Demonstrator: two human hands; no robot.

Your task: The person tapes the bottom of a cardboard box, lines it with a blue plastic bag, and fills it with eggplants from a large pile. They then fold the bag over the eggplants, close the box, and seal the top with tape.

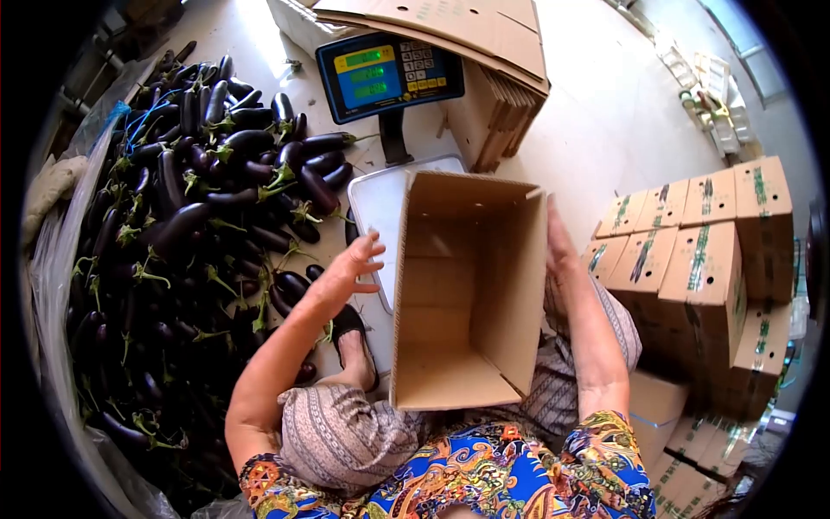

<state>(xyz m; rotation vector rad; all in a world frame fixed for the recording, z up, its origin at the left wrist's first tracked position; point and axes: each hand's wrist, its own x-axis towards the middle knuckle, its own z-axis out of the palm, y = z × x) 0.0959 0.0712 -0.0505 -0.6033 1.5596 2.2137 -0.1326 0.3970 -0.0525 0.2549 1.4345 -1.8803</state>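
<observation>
An open cardboard box (445, 285) is in front of me between my knees, its bare inside facing up at me. My left hand (354, 266) is to the left of the box with its fingers apart, holding nothing; a small gap seems to separate it from the box's side. Along the box's right outer wall lies my right hand (562, 242), fingers stretched out flat; part of it is hidden behind the wall. Beyond the box is a weighing scale with a pale platform (372, 195) and a lit display (389, 76).
A large heap of eggplants (190, 208) fills the left side, bordered by plastic sheeting (73, 251). Flattened cartons (506, 104) are stacked behind the scale. Closed, taped boxes (700, 251) are piled at right. White plastic crates (713, 95) sit far right.
</observation>
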